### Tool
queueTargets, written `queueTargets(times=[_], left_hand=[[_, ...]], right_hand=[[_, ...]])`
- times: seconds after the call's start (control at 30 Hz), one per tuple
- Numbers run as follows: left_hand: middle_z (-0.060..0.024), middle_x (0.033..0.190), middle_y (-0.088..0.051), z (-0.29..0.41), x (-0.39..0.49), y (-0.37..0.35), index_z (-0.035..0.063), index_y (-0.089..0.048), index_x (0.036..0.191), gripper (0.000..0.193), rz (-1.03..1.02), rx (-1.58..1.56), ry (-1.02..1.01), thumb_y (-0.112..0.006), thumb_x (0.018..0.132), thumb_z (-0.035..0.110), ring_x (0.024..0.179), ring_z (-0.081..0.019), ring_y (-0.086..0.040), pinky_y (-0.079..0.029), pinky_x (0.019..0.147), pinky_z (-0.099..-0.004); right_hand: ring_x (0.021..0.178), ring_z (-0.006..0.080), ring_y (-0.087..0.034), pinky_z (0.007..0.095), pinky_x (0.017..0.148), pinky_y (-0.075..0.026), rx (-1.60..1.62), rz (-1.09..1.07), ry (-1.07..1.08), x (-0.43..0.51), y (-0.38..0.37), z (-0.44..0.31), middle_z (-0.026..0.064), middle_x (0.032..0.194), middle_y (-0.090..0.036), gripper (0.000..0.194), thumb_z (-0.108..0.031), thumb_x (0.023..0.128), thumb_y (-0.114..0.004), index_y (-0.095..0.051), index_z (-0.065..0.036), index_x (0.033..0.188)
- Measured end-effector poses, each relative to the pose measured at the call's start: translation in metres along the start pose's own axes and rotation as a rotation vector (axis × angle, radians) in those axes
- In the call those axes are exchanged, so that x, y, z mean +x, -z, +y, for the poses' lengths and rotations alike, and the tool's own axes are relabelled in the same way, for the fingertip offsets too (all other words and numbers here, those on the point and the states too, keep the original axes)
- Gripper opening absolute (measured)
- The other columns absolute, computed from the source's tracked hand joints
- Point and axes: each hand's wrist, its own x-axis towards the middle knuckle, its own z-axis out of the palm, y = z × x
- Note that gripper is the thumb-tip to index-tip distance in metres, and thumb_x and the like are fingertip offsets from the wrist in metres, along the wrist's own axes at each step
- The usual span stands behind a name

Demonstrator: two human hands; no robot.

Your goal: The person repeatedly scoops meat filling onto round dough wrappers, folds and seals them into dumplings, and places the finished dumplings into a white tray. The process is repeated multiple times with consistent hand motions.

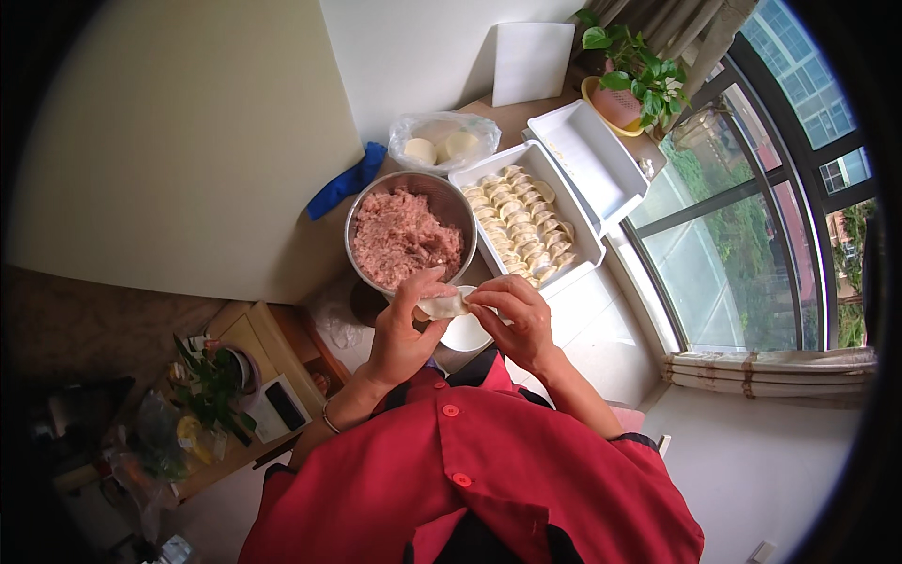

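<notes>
My left hand (409, 328) holds one end of a folded dumpling (442, 307), and my right hand (513, 314) pinches the other end between thumb and fingers. Under the dumpling is a white bowl (466, 334), partly hidden by my hands. Just beyond my left hand stands a steel bowl (461, 201) of pink minced meat (402, 236). To its right, a white tray (586, 259) holds rows of shaped dumplings (521, 222).
A plastic bag (444, 127) with round dough wrappers lies behind the bowl. A second white tray (592, 158) overlaps the far right. A blue cloth (347, 185), a potted plant (638, 77), a white board (532, 63) and a side cabinet (246, 335) stand around.
</notes>
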Motion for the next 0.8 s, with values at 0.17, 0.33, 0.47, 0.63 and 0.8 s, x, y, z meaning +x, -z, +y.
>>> queueTargets(times=[0.17, 0.33, 0.47, 0.63, 0.8], left_hand=[[-0.0119, 0.104, -0.063, 0.003, 0.004, 0.0, 0.0061, -0.038, 0.133, 0.066, -0.032, -0.079, 0.016, -0.066, 0.076, -0.011, 0.098, -0.0176, -0.062, -0.05, 0.081, -0.0285], [-0.0129, 0.104, -0.063, 0.006, 0.007, 0.001, 0.0065, -0.035, 0.135, 0.068, -0.06, -0.119, 0.046, -0.066, 0.076, -0.01, 0.098, -0.0173, -0.062, -0.05, 0.082, -0.0286], [-0.0129, 0.103, -0.063, 0.01, 0.008, 0.002, 0.0068, -0.035, 0.136, 0.068, -0.094, -0.045, 0.046, -0.066, 0.078, -0.009, 0.099, -0.0179, -0.063, -0.051, 0.082, -0.0294], [-0.0126, 0.106, -0.062, 0.013, 0.011, 0.002, 0.007, -0.033, 0.137, 0.069, -0.085, -0.091, 0.088, -0.065, 0.079, -0.009, 0.098, -0.0181, -0.062, -0.051, 0.083, -0.0294], [-0.0104, 0.109, -0.059, 0.019, 0.012, -0.001, 0.0061, -0.031, 0.138, 0.072, -0.098, -0.041, 0.06, -0.066, 0.077, -0.009, 0.097, -0.0152, -0.059, -0.05, 0.084, -0.0275]], right_hand=[[0.074, 0.0238, -0.061, 0.0329, 0.061, -0.049, -0.032, 0.01, 0.064, -0.003, 0.001, 0.0, 0.0065, 0.084, -0.063, 0.021, -0.002, 0.07, -0.074, -0.066, -0.008, 0.088], [0.071, 0.0234, -0.06, 0.0321, 0.058, -0.049, -0.07, 0.036, 0.052, -0.004, 0.0, 0.002, 0.0062, 0.08, -0.063, 0.021, -0.002, 0.069, -0.074, -0.066, -0.007, 0.087], [0.072, 0.0234, -0.061, 0.0321, 0.061, -0.049, -0.075, -0.009, 0.058, -0.005, 0.001, 0.003, 0.0065, 0.081, -0.064, 0.022, -0.002, 0.07, -0.075, -0.066, -0.007, 0.089], [0.083, 0.0243, -0.065, 0.0306, 0.074, -0.052, 0.059, 0.023, -0.12, -0.009, -0.003, 0.005, 0.0104, 0.093, -0.066, 0.03, -0.004, 0.073, -0.075, -0.066, -0.007, 0.101], [0.089, 0.0152, -0.064, 0.025, 0.077, -0.053, 0.733, -0.113, -0.554, -0.019, -0.011, 0.011, 0.0098, 0.106, -0.065, 0.033, -0.002, 0.084, -0.066, -0.06, 0.002, 0.117]])
